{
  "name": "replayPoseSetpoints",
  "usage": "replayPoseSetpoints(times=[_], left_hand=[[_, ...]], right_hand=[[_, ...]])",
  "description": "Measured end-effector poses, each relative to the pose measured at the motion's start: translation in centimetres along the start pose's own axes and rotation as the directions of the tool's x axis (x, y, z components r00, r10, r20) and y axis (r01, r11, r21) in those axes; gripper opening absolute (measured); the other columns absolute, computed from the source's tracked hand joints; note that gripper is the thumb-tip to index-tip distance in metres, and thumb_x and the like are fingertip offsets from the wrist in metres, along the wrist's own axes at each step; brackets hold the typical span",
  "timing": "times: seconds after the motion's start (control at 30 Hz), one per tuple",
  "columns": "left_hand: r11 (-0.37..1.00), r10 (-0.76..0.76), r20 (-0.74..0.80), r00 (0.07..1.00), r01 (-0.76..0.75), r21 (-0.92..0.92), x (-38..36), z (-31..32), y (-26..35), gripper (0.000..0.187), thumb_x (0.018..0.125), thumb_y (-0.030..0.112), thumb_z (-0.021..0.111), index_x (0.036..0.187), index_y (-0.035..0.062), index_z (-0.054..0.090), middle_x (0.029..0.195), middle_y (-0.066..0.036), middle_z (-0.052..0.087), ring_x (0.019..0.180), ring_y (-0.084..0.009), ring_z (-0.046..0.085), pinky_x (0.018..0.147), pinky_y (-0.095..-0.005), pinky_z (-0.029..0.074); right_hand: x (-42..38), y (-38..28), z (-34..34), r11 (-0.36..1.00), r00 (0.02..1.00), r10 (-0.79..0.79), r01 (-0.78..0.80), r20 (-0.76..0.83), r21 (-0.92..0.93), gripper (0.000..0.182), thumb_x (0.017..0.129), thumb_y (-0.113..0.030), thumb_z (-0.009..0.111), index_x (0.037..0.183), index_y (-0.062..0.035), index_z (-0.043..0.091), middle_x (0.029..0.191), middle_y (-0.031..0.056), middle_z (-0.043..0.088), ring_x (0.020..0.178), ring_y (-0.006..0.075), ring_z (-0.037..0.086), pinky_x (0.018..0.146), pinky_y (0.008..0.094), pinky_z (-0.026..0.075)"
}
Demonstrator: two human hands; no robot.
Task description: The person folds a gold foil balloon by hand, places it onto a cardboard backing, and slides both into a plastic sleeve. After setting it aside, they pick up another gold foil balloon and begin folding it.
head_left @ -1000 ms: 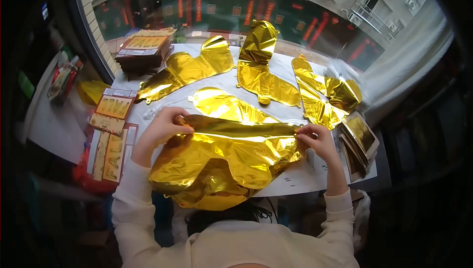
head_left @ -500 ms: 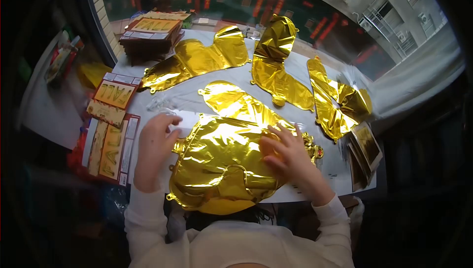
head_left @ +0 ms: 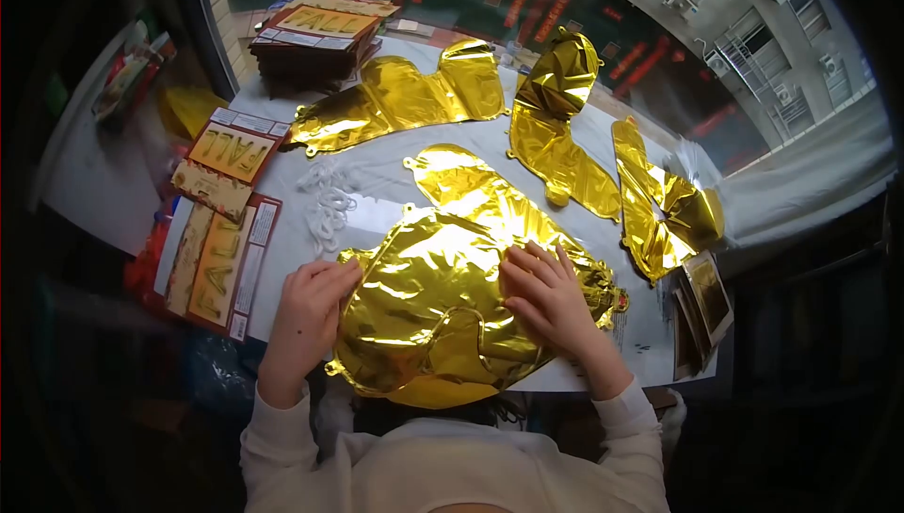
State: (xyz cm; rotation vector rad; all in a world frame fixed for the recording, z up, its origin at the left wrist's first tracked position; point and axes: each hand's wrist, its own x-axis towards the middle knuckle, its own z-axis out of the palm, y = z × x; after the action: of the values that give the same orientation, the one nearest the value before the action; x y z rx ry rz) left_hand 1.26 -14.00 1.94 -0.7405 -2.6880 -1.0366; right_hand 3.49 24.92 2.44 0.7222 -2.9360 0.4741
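Observation:
A large gold foil balloon (head_left: pixel 424 296) lies flat at the near edge of the table, over another gold foil piece (head_left: pixel 471 183) that sticks out behind it. My left hand (head_left: pixel 311 315) rests at the balloon's left edge, its fingers bent together over the rim; whether they pinch the foil is hidden. My right hand (head_left: pixel 551 306) lies on the right part of the balloon with its fingers spread flat on the foil. A crumpled gold bit (head_left: pixel 607 296) shows just right of this hand.
Further gold foil balloons lie behind, at the back left (head_left: pixel 405 98), back centre (head_left: pixel 556 136) and right (head_left: pixel 659 211). Printed packages (head_left: pixel 221 249) line the left edge, near a package stack (head_left: pixel 315 42). White string (head_left: pixel 325 202) lies left of centre; cards (head_left: pixel 702 301) stand at right.
My left hand has come down from above the table onto the balloon's left edge. My right hand has settled flatter on the foil. The whole view has shifted slightly.

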Motion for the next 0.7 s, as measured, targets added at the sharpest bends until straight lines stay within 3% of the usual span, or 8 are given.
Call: replayPoseSetpoints(times=[0.2, 0.3, 0.7], left_hand=[[1.0, 0.001, -0.007, 1.0, -0.001, -0.004, -0.13, -0.02, -0.05, 0.043, 0.088, -0.007, 0.06, 0.128, 0.0028, 0.071, 0.131, -0.011, 0.073, 0.12, -0.0316, 0.064, 0.106, -0.0425, 0.046], [1.0, -0.004, -0.002, 1.0, 0.004, -0.012, -0.1, -0.06, 0.0, 0.043, 0.089, -0.008, 0.06, 0.129, 0.0032, 0.071, 0.132, -0.011, 0.073, 0.121, -0.032, 0.064, 0.107, -0.0426, 0.046], [0.999, 0.009, -0.04, 0.999, -0.011, -0.038, -0.39, 0.07, -0.36, 0.044, 0.088, -0.009, 0.06, 0.129, 0.0016, 0.071, 0.132, -0.012, 0.073, 0.122, -0.0322, 0.064, 0.106, -0.0413, 0.046]], right_hand=[[0.11, 0.33, 0.37, 1.0, 0.999, -0.013, 0.013, -0.031, 0.017, 0.052, 0.099, -0.034, 0.07, 0.146, -0.0157, 0.061, 0.156, 0.0088, 0.055, 0.147, 0.0344, 0.046, 0.123, 0.0595, 0.029], [0.06, 0.37, 0.56, 0.998, 0.999, -0.005, 0.007, -0.039, 0.062, 0.052, 0.098, -0.034, 0.07, 0.145, -0.013, 0.063, 0.155, 0.0093, 0.056, 0.148, 0.034, 0.045, 0.124, 0.0594, 0.026], [-0.07, 0.56, 0.96, 0.994, 0.997, -0.017, 0.024, -0.07, 0.103, 0.051, 0.096, -0.032, 0.072, 0.144, -0.0135, 0.065, 0.154, 0.0098, 0.057, 0.147, 0.0354, 0.047, 0.122, 0.0581, 0.029]])
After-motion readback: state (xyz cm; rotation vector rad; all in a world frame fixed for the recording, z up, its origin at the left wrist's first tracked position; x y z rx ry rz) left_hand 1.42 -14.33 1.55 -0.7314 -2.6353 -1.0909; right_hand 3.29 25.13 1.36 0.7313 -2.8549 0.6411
